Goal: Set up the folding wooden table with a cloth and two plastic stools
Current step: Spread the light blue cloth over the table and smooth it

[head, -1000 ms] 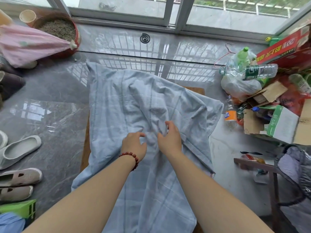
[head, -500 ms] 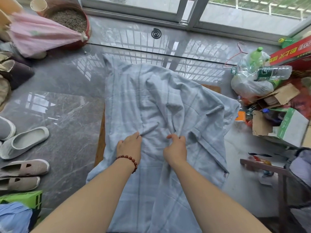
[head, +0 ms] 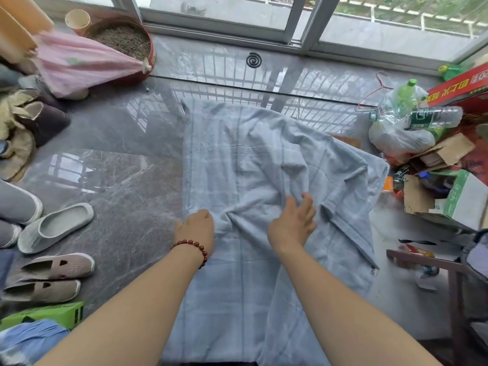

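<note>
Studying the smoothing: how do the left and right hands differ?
The left hand wears a red bead bracelet; the right hand wears none. The left hand curls its fingers at the left edge of the cloth; the right hand spreads its fingers over a crease near the middle. Both touch the cloth.

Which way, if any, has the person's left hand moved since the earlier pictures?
Yes. The left hand, on the cloth, has slid left, towards the grey slipper on the floor and away from the right hand.

Both arms outstretched, left hand (head: 195, 229) fingers curled, right hand (head: 293, 224) fingers spread
</note>
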{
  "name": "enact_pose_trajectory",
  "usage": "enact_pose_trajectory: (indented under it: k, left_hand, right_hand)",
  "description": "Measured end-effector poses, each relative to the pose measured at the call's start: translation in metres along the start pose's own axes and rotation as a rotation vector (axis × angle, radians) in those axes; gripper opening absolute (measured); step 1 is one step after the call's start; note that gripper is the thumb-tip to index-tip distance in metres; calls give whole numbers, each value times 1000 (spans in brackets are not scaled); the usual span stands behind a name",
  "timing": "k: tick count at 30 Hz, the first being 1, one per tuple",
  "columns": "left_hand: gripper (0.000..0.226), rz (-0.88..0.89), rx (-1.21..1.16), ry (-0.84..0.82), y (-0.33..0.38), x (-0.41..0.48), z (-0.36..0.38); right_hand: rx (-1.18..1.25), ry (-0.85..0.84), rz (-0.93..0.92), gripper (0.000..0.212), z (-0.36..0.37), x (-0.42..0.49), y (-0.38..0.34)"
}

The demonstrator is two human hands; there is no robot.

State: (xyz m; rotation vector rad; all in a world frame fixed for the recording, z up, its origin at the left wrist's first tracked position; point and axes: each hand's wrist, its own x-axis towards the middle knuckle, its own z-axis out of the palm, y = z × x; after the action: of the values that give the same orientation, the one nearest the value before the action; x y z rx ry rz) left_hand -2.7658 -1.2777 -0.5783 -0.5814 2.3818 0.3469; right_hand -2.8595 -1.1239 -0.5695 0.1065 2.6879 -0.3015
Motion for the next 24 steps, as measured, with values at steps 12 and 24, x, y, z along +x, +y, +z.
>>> enact_pose_trajectory:
  k: [12, 24]
  left_hand:
    - [28, -190, -503, 268, -14, 3, -5]
    - [29, -256, -905, -178, -32, 15, -2]
  right_hand:
    - [247, -354, -307, 32, 38, -29, -47]
    - [243, -405, -162, 46, 68, -41, -65]
